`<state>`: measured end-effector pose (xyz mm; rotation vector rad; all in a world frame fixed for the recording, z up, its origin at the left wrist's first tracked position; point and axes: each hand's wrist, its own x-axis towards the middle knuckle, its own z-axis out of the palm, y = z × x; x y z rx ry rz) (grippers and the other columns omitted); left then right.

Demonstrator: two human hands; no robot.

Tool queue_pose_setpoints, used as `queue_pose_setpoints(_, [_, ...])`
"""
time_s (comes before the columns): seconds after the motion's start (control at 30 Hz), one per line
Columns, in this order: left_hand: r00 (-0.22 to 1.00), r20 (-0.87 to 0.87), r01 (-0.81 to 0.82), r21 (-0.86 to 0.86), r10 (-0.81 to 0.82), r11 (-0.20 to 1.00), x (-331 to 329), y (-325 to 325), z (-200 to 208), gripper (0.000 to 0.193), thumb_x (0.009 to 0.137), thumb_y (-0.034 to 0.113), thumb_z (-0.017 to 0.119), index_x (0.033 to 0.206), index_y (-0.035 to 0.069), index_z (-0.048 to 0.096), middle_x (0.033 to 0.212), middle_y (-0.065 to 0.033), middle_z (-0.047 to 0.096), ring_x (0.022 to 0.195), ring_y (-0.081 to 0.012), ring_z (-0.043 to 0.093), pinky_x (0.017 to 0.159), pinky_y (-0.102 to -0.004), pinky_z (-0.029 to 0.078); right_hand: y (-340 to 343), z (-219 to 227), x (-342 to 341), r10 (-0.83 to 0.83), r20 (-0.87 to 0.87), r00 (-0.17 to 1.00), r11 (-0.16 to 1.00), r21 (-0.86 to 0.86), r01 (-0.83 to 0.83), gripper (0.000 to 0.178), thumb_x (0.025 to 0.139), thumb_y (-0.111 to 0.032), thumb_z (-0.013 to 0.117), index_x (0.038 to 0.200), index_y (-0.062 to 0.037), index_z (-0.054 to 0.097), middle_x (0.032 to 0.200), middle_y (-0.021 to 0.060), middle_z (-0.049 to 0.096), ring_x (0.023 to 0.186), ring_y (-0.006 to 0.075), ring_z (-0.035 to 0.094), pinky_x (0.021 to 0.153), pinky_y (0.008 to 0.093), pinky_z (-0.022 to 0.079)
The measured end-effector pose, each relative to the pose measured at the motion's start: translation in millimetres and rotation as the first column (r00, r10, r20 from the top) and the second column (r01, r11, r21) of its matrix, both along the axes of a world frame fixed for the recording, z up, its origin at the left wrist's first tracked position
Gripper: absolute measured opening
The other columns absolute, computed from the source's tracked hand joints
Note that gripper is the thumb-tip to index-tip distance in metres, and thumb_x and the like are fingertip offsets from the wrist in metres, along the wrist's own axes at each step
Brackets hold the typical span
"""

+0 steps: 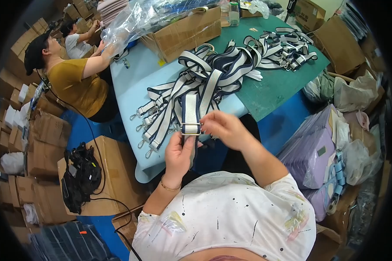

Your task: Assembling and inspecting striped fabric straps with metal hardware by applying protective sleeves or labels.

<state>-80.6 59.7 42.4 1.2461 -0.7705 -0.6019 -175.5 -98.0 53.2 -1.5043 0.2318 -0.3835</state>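
A white webbing strap with navy edges (190,107) runs from the pile on the table down into my hands. A metal slide buckle (191,129) is threaded on it. Below the buckle, my left hand (178,155) is closed on the strap, thumb lying over the front. My right hand (226,129) has its fingers bent together at the buckle's right edge. Its fingertips are partly hidden there. Just beyond lies a tangled heap of matching straps (222,69), with several metal snap hooks (142,143) hanging toward the table's left edge.
A light blue tabletop (132,93) meets a green one (270,98). An open carton (187,35) stands at the back, under clear plastic. Two people work at left, one in a mustard top (76,85). Wrapped lilac goods (309,152) stack at right; a carton (117,174) holds black straps.
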Motion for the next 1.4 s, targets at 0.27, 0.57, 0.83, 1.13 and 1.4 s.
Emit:
queue_pose_setpoints(0.27, [0.683, 0.713, 0.104, 0.121, -0.159, 0.987, -25, -13, -17, 0.017, 0.078, 0.006, 0.065, 0.095, 0.004, 0.061, 0.081, -0.0150, 0.062, 0.071, -0.0337, 0.061, 0.061, -0.0391, 0.048, 21, -24, -54, -0.205, -0.019, 0.979, 0.942, -0.275, 0.192, 0.059, 0.076, -0.011, 0.077, 0.126, -0.0030, 0.048, 0.106, 0.0074, 0.061, 0.095, 0.0131, 0.059, 0.085, 0.0283, 0.048])
queue_pose_setpoints(0.57, [0.499, 0.865, 0.061, -0.094, 0.051, 0.994, -21, -29, 19, 0.074, 0.075, 0.035, 0.077, 0.131, 0.001, 0.041, 0.118, -0.0159, 0.054, 0.107, -0.0308, 0.054, 0.092, -0.0421, 0.043, 6, 8, -70, -0.128, -0.080, 0.989, 0.904, -0.418, 0.083, 0.071, 0.067, 0.001, 0.076, 0.128, -0.0080, 0.041, 0.108, 0.0125, 0.057, 0.090, 0.0206, 0.060, 0.076, 0.0318, 0.050])
queue_pose_setpoints(0.83, [0.616, 0.738, 0.243, 0.157, -0.277, 0.957, -23, -37, 39, 0.088, 0.071, 0.032, 0.079, 0.138, -0.003, 0.034, 0.106, -0.0178, 0.060, 0.087, -0.0297, 0.062, 0.078, -0.0360, 0.050, 5, 6, -72, -0.122, 0.128, 0.984, 0.859, -0.484, 0.169, 0.073, 0.061, 0.003, 0.078, 0.124, -0.0064, 0.043, 0.110, 0.0137, 0.056, 0.098, 0.0281, 0.060, 0.083, 0.0355, 0.051])
queue_pose_setpoints(1.13, [0.517, 0.820, 0.231, 0.143, -0.246, 0.962, -6, -47, 66, 0.054, 0.069, 0.024, 0.076, 0.113, 0.000, 0.055, 0.087, -0.0127, 0.055, 0.076, -0.0294, 0.057, 0.067, -0.0364, 0.047, -3, 29, -79, -0.327, 0.051, 0.944, 0.764, -0.573, 0.296, 0.065, 0.061, -0.003, 0.076, 0.118, -0.0078, 0.046, 0.081, 0.0108, 0.060, 0.076, 0.0289, 0.064, 0.067, 0.0351, 0.050])
queue_pose_setpoints(1.4, [0.474, 0.853, 0.250, 0.106, -0.217, 0.962, -2, -56, 92, 0.040, 0.070, 0.025, 0.073, 0.097, 0.002, 0.055, 0.080, -0.0109, 0.054, 0.067, -0.0280, 0.055, 0.060, -0.0361, 0.045, -21, 96, -76, -0.144, 0.068, 0.987, 0.711, -0.687, 0.151, 0.067, 0.060, 0.001, 0.076, 0.118, -0.0122, 0.046, 0.073, 0.0067, 0.058, 0.065, 0.0259, 0.059, 0.058, 0.0324, 0.046])
